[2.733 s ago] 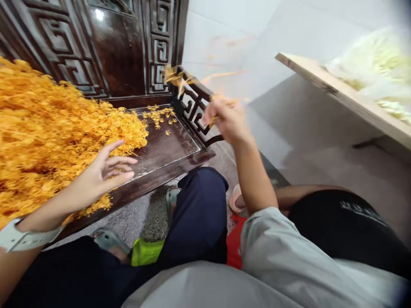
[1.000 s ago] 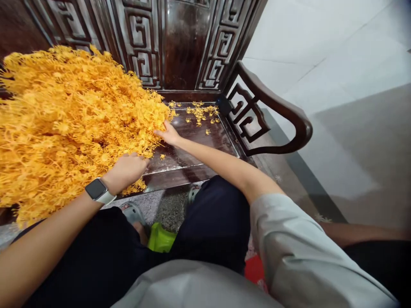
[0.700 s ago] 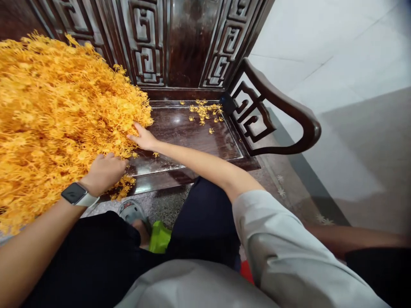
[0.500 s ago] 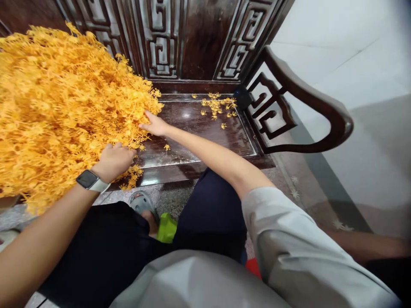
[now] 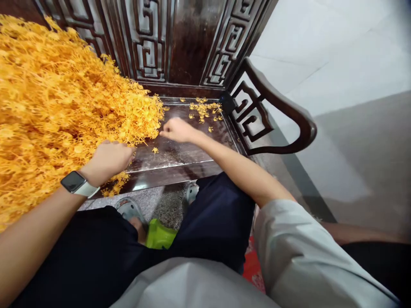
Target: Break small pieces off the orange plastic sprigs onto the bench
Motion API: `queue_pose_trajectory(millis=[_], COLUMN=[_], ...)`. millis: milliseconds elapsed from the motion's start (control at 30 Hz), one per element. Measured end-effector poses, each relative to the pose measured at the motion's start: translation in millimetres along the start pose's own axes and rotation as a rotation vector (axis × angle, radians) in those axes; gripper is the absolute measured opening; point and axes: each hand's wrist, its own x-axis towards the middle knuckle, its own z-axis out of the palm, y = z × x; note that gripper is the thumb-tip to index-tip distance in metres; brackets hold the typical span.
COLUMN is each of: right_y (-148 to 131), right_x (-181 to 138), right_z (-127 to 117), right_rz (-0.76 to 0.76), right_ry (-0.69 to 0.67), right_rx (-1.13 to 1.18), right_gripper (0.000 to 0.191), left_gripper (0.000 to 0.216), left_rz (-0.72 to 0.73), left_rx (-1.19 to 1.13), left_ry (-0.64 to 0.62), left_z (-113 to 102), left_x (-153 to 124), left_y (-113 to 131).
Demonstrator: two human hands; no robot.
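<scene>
I look down at a dark wooden bench (image 5: 180, 164) with a carved back. A big heap of orange plastic pieces (image 5: 58, 107) fills the left side of the bench and leans up against the back. The pieces are thin and spiky, like tiny flowers on stalks.

My left hand (image 5: 107, 159) rests at the near edge of the heap. The knuckles are up and the fingers (image 5: 123, 150) are curled in. The tips are hidden in the orange pieces, so I cannot tell if they grip anything. A smartwatch (image 5: 75, 183) with a pale strap sits on that wrist.

My right hand (image 5: 176, 129) is over the bare part of the seat, just beside the right edge of the heap. Its fingers (image 5: 165, 133) are bent and point down to the wood. I cannot tell if they pinch a piece or are loose.

One loose orange piece (image 5: 155, 150) lies on the seat between my two hands. A small bunch of loose pieces (image 5: 204, 112) lies in the far right corner of the seat, close to the curved armrest (image 5: 282, 112).

Below the bench I see my dark trousers (image 5: 212, 222), a grey sandal (image 5: 128, 208) on the speckled floor (image 5: 168, 205), and a bright green thing (image 5: 159, 234) between my legs. A grey sleeve (image 5: 305, 256) covers my right upper arm.
</scene>
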Motion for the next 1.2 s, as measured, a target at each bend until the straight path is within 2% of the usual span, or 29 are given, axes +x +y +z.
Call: queue_pose_trajectory(millis=[67, 200, 300, 367, 433, 500, 567, 600, 667, 733, 767, 800, 833, 900, 1000, 1200], right_y=[-11, -28, -31, -32, -30, -20, 5, 22, 61, 98, 112, 122, 129, 133, 124, 106], right_x=[-6, -7, -4, -6, -14, -26, -41, -47, -59, -68, -72, -75, -78, -81, -80, -67], right_z=[16, 57, 66, 52, 25, -8, -37, -48, -60, -61, -60, -58, -56, -51, -47, -48], right_rz=[-0.065, -0.099, -0.084, -0.068, -0.064, -0.076, -0.041, -0.019, 0.092, 0.322, 0.392, 0.432, 0.444, 0.392, 0.308, 0.231], right_ry=[-0.024, -0.072, -0.019, -0.039, -0.139, -0.265, -0.313, -0.28, -0.105, 0.216, 0.291, 0.311, 0.29, 0.152, 0.016, 0.038], right_rx=[-0.107, -0.162, -0.068, 0.091, 0.204, 0.216, 0.18, 0.164, 0.107, 0.016, -0.005, -0.013, -0.009, 0.006, -0.032, -0.049], right_gripper=[0.03, 0.038, 0.02, 0.004, 0.012, 0.018, 0.009, 0.01, 0.027, 0.045, 0.055, 0.059, 0.059, 0.048, 0.035, 0.031], left_gripper=[0.029, 0.029, 0.034, 0.044, 0.058, 0.07, 0.071, 0.066, 0.056, 0.05, 0.049, 0.049, 0.05, 0.048, 0.039, 0.016], left_rz=[0.015, -0.014, -0.08, -0.159, -0.229, -0.26, -0.27, -0.273, -0.281, -0.296, -0.305, -0.314, -0.323, -0.341, -0.348, -0.318], left_rx=[0.007, 0.026, 0.048, 0.048, 0.02, -0.037, -0.094, -0.111, -0.133, -0.138, -0.137, -0.135, -0.136, -0.154, -0.215, -0.479], left_ry=[0.05, 0.226, 0.424, 0.52, 0.551, 0.523, 0.456, 0.415, 0.356, 0.337, 0.336, 0.338, 0.343, 0.367, 0.434, 0.691], left_z=[-6, -14, -22, -28, -33, -35, -34, -32, -28, -24, -22, -20, -18, -16, -16, -22], left_x=[8, 36, 62, 75, 86, 94, 99, 102, 105, 107, 108, 109, 109, 111, 113, 113], left_y=[0, -3, -2, 1, 3, 3, 0, -3, -9, -14, -16, -17, -18, -18, -17, -21])
